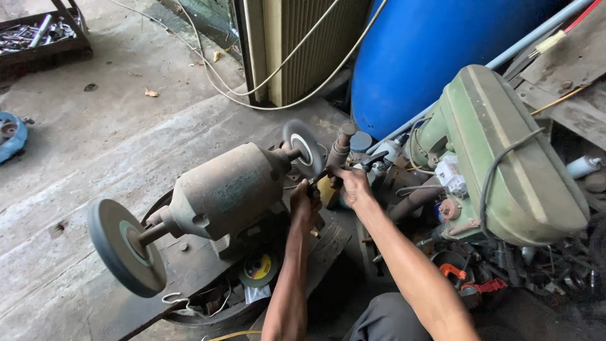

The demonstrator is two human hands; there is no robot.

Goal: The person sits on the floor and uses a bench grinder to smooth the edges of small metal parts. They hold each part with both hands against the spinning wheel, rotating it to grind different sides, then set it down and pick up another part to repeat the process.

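Both hands are clenched on a slim dark metal piece (pixel 328 169), left hand (pixel 305 203) just below and right hand (pixel 353 184) beside it, pressing it against the grinder's small wheel (pixel 303 149); grinding looks under way, unfinished.

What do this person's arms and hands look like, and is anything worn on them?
Both arms are bare along all that shows: no sleeves, gloves, watch or rings can be seen. The left hand and right hand are bare too. The forearms are lean and long. At the bottom edge, a bit of dark grey clothing shows between the arms.
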